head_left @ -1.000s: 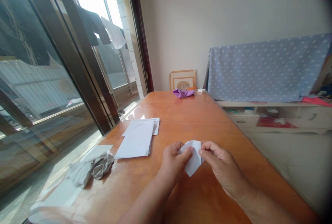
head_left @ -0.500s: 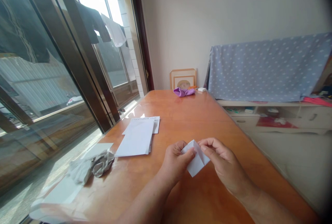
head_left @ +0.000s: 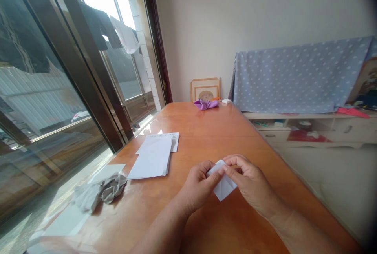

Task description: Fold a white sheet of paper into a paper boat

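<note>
The left hand (head_left: 202, 181) and right hand (head_left: 249, 175) pinch a small folded white paper (head_left: 224, 188) above the brown tabletop (head_left: 203, 126). Overlapping white sheets (head_left: 153, 158) lie to the left, near a crumpled grey cloth (head_left: 113, 188); a purple cloth (head_left: 206, 105) rests at the far end.

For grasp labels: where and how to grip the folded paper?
Probably by the lower corner of the folded paper, pinched from the near side: that corner points there uncovered, while the left hand and right hand pinch the upper part.

A home is indicated by clothes (head_left: 98, 26) hung beyond glazed panels (head_left: 44, 101), a polka-dot cloth (head_left: 294, 79) draped over a low cabinet (head_left: 341, 128), and a framed picture (head_left: 206, 88).
</note>
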`<state>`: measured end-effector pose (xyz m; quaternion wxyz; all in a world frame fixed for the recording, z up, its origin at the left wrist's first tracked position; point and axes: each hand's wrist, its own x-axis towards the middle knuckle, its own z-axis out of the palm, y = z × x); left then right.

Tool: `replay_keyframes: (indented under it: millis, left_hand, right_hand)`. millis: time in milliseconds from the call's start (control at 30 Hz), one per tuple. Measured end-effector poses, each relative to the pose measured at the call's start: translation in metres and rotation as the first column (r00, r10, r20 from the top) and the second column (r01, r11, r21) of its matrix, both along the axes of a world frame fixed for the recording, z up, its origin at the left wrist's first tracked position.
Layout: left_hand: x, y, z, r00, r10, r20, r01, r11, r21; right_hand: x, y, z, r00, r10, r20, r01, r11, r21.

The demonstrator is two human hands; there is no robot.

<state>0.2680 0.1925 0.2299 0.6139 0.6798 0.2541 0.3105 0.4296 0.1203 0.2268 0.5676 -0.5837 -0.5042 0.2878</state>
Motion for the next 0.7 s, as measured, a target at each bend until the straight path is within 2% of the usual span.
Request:
replay_keyframes:
  millis: [200, 333, 400, 500, 700]
  left_hand:
    - [-0.0007, 0.0030, 0.0037, 0.993, 0.103, 0.054, -0.100, 0.994, -0.048]
    - [-0.0021, 0.0032, 0.0056, 0.988, 0.129, 0.083, -0.126, 0.991, -0.049]
    - [-0.0027, 0.0031, 0.0054, 0.989, 0.117, 0.094, -0.112, 0.992, -0.059]
    - [-0.0030, 0.0035, 0.0047, 0.988, 0.109, 0.107, -0.102, 0.992, -0.071]
    - [-0.0030, 0.0045, 0.0058, 0.981, 0.166, 0.096, -0.160, 0.984, -0.072]
  right_hand:
    - [0.0057, 0.0002, 0.0014, 0.981, -0.021, -0.192, 0.007, 0.997, -0.072]
    - [0.0069, -0.0014, 0.0027, 0.957, 0.130, -0.260, -0.176, 0.971, -0.163]
    - [0.0048, -0.0021, 0.0037, 0.945, 0.190, -0.267, -0.236, 0.959, -0.155]
    - [0.0016, -0.0023, 0.0051, 0.943, 0.216, -0.253, -0.256, 0.957, -0.138]
    - [0.0016, -0.0030, 0.0057, 0.946, 0.268, -0.182, -0.297, 0.942, -0.157]
